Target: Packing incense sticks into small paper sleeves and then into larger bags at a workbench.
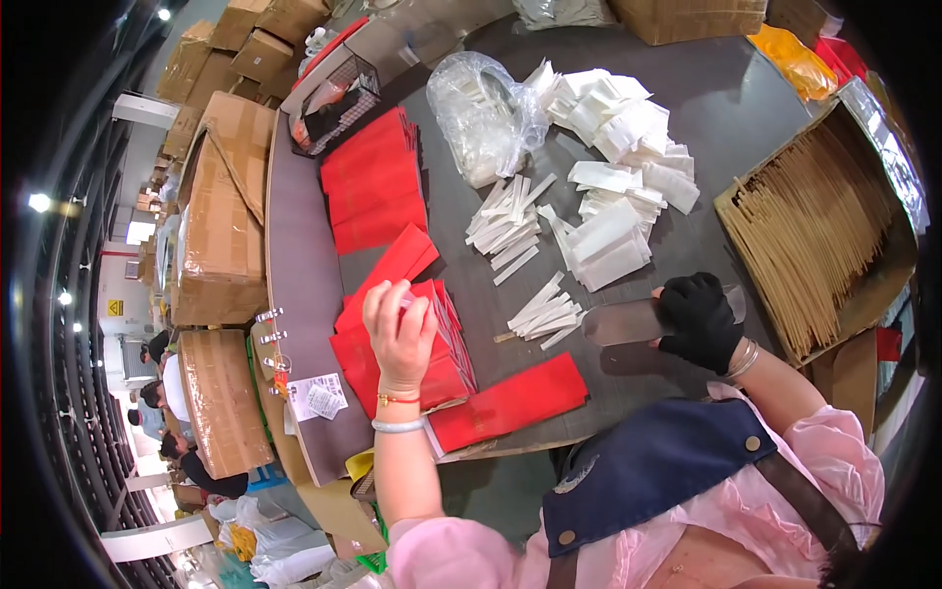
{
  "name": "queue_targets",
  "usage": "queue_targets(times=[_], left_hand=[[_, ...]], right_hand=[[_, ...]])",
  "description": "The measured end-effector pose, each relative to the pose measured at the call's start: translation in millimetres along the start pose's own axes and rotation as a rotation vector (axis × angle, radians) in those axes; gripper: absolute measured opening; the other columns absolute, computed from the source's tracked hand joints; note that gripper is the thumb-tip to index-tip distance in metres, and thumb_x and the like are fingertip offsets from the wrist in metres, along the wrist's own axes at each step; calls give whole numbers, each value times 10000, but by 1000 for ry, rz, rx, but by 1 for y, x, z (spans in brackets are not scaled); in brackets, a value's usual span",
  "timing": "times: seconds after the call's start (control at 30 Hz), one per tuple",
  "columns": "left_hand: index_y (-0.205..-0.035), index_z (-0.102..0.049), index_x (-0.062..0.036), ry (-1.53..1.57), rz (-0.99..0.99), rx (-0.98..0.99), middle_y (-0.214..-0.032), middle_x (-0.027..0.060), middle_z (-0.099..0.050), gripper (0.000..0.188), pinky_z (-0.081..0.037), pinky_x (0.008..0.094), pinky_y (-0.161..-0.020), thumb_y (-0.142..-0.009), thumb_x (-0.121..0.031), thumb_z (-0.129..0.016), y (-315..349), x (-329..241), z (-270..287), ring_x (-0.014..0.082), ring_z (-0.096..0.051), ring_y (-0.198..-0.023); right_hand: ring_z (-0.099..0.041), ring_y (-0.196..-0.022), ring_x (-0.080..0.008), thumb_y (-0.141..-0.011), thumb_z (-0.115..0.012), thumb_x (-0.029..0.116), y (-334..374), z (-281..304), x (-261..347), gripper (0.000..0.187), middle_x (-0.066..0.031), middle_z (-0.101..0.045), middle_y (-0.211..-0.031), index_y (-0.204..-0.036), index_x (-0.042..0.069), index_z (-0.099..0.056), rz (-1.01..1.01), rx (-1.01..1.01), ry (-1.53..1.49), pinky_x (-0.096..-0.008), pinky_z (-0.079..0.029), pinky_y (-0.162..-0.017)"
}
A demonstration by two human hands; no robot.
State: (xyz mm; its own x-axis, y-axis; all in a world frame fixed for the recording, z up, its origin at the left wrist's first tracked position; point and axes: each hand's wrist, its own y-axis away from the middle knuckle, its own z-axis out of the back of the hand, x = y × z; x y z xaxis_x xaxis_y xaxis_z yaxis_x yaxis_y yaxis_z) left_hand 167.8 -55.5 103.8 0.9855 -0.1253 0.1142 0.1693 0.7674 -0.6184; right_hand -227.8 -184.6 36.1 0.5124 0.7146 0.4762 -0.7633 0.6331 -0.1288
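Observation:
My right hand, in a black glove with bare fingertips, is closed round a long clear plastic sleeve over the dark tabletop. My left hand is bare and raised above a stack of red paper packets. Its fingers curl in towards the thumb; whatever they may hold is too small to make out. A single red packet lies flat at the near edge, between my two arms. Small white paper strips lie scattered just left of the sleeve's end.
More red packets are stacked farther back. White paper slips lie heaped mid-table, beside a clear plastic bag. An open carton of thin brown sticks stands on the right. A black wire basket is at the far left.

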Motion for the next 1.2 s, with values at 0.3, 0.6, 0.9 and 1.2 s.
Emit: queue_targets(times=[0.3,0.6,0.9,1.2], left_hand=[[-895,-603,-72,380,705,347,-1139,113,-568,362,-371,456,-950,-683,-269,-819,66,-183,-49,319,-490,-1096],[-874,-575,-61,500,917,235,-1130,131,-562,395,-303,474,-1021,-655,-247,-847,93,-197,-62,329,-486,-1110],[-881,-609,-58,522,914,295,-1197,132,-557,344,-217,542,-1093,-686,-240,-827,97,-195,-59,323,-468,-1200],[-897,-672,-90,376,638,497,-948,83,-633,181,-445,405,-814,-761,-186,-745,61,-154,-83,296,-568,-924]], right_hand=[[-573,-998,-296,-584,-812,391,0,-3,9,626,-108,-598,-1044,-1085,80,-603,35,94,44,-474,-373,-957],[-559,-1021,-291,-592,-815,373,1,-5,15,624,-93,-607,-1039,-1104,80,-612,91,254,134,-494,-340,-1002],[-559,-1030,-312,-620,-795,426,-4,-32,20,622,-128,-602,-1055,-1098,69,-619,159,307,8,-484,-351,-980],[-518,-1133,-320,-624,-814,319,-13,-47,6,656,-118,-561,-1213,-1210,149,-574,212,-14,-100,-479,-355,-996]])
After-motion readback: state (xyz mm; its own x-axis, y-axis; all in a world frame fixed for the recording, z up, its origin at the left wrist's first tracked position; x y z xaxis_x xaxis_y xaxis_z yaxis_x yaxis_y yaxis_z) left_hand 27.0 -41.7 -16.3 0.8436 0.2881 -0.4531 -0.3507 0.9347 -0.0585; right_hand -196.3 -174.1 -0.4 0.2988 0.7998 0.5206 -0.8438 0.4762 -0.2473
